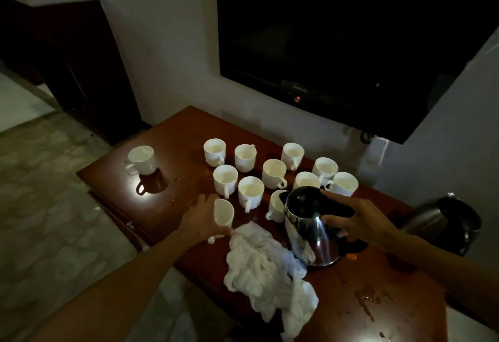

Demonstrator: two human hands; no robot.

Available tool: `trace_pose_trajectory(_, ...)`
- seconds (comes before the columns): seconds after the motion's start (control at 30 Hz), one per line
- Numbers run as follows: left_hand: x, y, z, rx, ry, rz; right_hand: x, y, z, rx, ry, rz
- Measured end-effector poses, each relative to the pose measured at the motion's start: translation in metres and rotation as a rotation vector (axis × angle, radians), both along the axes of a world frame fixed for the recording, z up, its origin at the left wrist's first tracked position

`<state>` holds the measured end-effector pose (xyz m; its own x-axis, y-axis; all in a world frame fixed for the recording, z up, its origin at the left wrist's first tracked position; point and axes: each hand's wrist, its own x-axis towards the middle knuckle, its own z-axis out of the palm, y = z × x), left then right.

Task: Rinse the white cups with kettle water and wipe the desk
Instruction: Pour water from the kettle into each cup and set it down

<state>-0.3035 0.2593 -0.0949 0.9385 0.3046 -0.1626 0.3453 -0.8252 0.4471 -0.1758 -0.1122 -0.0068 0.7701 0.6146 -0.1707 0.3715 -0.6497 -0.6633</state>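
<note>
Several white cups (250, 189) stand in a cluster on the brown wooden desk (175, 136); one cup (141, 159) stands apart at the left, lit brightly. My left hand (201, 218) holds a white cup (224, 212) at the desk's near edge, tilted. My right hand (359, 220) grips the black handle of a shiny steel kettle (310, 229) that stands on the desk, its spout beside another cup (276, 205). A crumpled white cloth (267, 268) lies on the desk in front of the kettle.
Water puddles (367, 298) spread over the right part of the desk, with small drops near the lone cup. A second steel kettle (448, 222) stands at the desk's right edge. A dark television (351, 39) hangs on the wall behind. Marble floor lies to the left.
</note>
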Motion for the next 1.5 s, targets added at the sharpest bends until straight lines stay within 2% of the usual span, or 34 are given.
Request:
trace_pose_trajectory(0.27,-0.001,0.052,-0.03,-0.05,0.062,0.104,-0.001,0.007,0.006,0.028,0.023,-0.014)
trace_pose_trajectory(0.4,0.008,0.083,-0.06,-0.085,0.027,0.145,0.0,0.011,0.007,0.01,0.009,-0.024)
trace_pose_trajectory(0.7,0.024,0.098,-0.022,-0.034,0.006,0.149,0.005,0.017,0.007,-0.074,-0.021,-0.022)
trace_pose_trajectory(1.03,0.026,0.124,-0.043,-0.13,0.067,0.259,0.004,0.017,0.009,-0.042,0.048,-0.06)
trace_pose_trajectory(1.23,0.03,0.137,-0.061,-0.123,0.064,0.235,0.005,0.017,0.009,-0.061,0.048,-0.052)
trace_pose_trajectory(1.5,0.047,0.103,-0.017,-0.027,0.039,0.148,0.001,0.011,0.008,-0.049,0.02,-0.055)
